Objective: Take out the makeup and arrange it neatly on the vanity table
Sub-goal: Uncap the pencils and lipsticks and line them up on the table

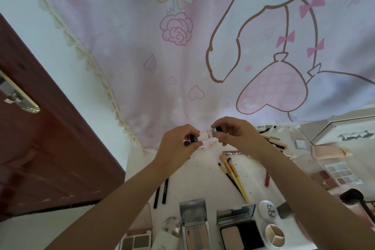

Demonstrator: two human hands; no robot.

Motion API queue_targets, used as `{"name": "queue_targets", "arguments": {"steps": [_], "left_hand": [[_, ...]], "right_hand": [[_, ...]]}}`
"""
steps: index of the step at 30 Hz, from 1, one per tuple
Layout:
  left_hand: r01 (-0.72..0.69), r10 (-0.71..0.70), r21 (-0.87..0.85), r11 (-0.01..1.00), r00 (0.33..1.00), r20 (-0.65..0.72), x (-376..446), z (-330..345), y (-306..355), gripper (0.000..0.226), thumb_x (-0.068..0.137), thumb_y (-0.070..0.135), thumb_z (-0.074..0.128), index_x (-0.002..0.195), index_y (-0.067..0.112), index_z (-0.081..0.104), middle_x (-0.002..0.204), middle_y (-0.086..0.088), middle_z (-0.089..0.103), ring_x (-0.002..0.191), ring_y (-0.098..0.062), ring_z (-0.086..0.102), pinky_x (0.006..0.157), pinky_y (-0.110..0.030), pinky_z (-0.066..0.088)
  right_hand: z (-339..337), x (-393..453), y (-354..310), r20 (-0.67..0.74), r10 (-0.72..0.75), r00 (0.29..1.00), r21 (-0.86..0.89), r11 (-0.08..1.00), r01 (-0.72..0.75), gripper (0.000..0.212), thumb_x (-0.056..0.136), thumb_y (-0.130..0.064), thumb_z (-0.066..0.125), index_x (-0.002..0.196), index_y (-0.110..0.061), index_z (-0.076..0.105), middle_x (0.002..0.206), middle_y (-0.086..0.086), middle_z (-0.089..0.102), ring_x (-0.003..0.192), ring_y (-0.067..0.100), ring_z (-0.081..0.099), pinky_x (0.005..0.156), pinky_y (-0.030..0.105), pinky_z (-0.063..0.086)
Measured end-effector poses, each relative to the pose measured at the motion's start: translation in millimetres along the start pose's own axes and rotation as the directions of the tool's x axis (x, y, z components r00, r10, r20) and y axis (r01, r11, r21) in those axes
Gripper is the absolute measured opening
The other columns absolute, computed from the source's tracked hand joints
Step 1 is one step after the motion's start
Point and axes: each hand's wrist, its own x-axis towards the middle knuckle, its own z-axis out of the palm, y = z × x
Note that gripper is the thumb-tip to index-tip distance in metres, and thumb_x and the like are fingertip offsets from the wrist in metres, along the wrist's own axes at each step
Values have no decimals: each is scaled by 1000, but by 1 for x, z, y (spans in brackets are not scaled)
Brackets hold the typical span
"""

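Head view, both hands raised above the far edge of the white vanity surface (203, 176), in front of a pink cartoon-print cloth (162, 67) hanging behind it. Left hand (178, 144) pinches the dark end of a small white makeup tube (205, 135); right hand (235, 134) pinches its opposite, dark-capped end. Each grip is narrow, fingertips closed on the tube, which lies roughly level between the hands.

Positions relative to the tube: just below and right, three makeup brushes (233, 176) lie fanned on the surface; further right, a red lip product (267, 179) and an eyeshadow palette (343, 174). Below and left, two black pencils (161, 193) lie side by side. Well below, at the near edge, stand two open compacts (194, 223) (237, 227), a round three-part powder pot (275, 235) with its lid (268, 211) just above it, and a brow palette (136, 241). Far left of the tube, a dark red door (40, 148).
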Motion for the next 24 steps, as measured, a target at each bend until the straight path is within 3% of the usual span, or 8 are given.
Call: {"name": "queue_targets", "arguments": {"steps": [3,6,8,11,15,18,20,24], "left_hand": [[-32,35,67,997,999,-41,-1,1,0,15,72,6,74,86,9,68,94,-3,70,82,-17,63,75,-27,51],[-65,73,98,993,995,-73,-4,3,3,16,73,4,73,89,5,69,97,-6,70,86,-20,63,81,-25,48],[-113,124,129,985,988,-88,-5,4,4,16,72,3,73,88,3,69,98,-7,70,88,-22,63,82,-27,47],[-146,160,145,979,983,-91,-6,5,4,15,72,2,73,87,2,69,97,-9,70,89,-24,63,83,-31,48],[-110,124,114,987,985,-117,-4,6,-2,15,73,4,73,89,3,70,98,-8,70,85,-19,62,75,-6,43],[-75,86,93,993,990,-110,-5,8,-6,16,74,5,72,90,5,70,95,-5,69,80,-11,58,72,1,39],[-67,75,85,994,992,-97,-6,9,-9,17,74,7,73,91,6,70,95,-3,69,81,-11,58,73,-2,41],[-30,34,68,997,998,-58,-7,13,-17,18,75,9,73,93,7,69,94,-3,69,83,-18,62,78,-26,51]], "right_hand": [[-1,-5,1,-11,-8,1000,33,999,9,30,81,3,61,87,-26,61,81,-7,62,69,-1,59,71,17,51],[0,-5,-1,-1,39,999,90,995,-39,24,86,-6,59,97,-27,57,89,-7,64,72,6,63,70,23,54],[1,-4,-3,2,96,995,58,994,-95,11,91,-16,52,93,-25,58,77,-4,64,60,10,60,62,26,52],[2,-4,-1,-10,102,995,-44,994,-102,13,91,-19,52,84,-20,62,63,-2,60,52,11,54,59,27,48],[3,-5,3,-10,55,998,60,997,-55,26,85,-7,60,100,-28,57,84,1,58,72,16,58,71,30,53],[6,-3,7,13,104,994,99,990,-105,22,88,-11,56,108,-21,57,83,-3,62,66,10,61,66,25,53],[7,-2,10,-2,116,993,85,990,-115,13,91,-12,52,99,-13,62,70,-3,63,55,7,58,60,23,51],[11,-1,17,13,105,994,94,990,-105,18,89,-7,55,90,-23,61,71,-4,63,61,11,58,61,21,51]]}}
